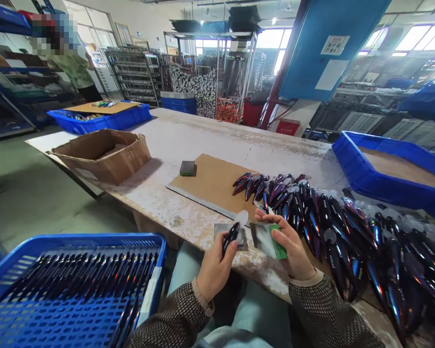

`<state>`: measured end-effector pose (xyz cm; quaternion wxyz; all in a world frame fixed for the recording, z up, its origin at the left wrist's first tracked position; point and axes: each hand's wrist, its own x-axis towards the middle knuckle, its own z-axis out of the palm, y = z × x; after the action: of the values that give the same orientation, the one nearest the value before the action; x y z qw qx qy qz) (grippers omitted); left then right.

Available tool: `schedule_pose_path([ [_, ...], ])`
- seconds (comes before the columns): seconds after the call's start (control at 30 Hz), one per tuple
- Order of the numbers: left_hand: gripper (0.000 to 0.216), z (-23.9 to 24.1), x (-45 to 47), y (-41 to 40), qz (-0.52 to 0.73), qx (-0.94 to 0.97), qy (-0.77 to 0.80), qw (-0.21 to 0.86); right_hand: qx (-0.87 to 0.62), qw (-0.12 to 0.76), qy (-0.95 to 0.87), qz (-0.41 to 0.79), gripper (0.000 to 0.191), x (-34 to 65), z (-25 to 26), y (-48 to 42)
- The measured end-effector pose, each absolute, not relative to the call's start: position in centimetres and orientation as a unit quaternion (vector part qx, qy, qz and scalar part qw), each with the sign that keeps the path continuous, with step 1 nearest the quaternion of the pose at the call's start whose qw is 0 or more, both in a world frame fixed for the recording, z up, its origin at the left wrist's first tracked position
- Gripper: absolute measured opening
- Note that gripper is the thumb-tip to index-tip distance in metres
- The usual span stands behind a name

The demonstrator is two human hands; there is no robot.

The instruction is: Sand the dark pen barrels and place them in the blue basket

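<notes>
The dark glossy piece (pixel 231 238), judged light, stiff and slippery, is clasped mid-body by the left hand (pixel 214 268); a green-edged pad (pixel 271 240) is pinched by the right hand (pixel 294 250)

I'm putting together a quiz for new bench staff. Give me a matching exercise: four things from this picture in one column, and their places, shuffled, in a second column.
Things
1. single dark glossy teardrop-shaped piece
2. small grey rectangular block
3. open brown cardboard box
4. thin grey pad with a green edge

Places
A. in the right hand
B. on the flat brown cardboard sheet
C. in the left hand
D. far left on the worn white table

Pairs: 1-C, 2-B, 3-D, 4-A
</notes>
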<state>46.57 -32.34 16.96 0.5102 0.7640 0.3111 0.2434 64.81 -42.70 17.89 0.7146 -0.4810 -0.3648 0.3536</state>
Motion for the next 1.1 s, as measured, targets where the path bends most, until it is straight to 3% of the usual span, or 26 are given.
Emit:
schedule_pose_path([
  [0.27, 0.025, 14.3, 44.0, -33.0, 0.09, 0.856, 0.396, 0.319, -0.656, 0.467, -0.589, 0.068, 0.026, 66.0, 18.1, -36.9],
  [0.5, 0.022, 13.8, 44.5, -33.1, 0.007, 0.867, 0.445, 0.222, -0.738, 0.237, -0.632, 0.007, 0.019, 65.1, 15.0, -32.1],
  [1.1, 0.025, 12.7, 44.7, -33.5, -0.027, 0.879, 0.424, 0.217, -0.721, 0.23, -0.652, -0.044, 0.021, 60.7, 14.5, -31.8],
])
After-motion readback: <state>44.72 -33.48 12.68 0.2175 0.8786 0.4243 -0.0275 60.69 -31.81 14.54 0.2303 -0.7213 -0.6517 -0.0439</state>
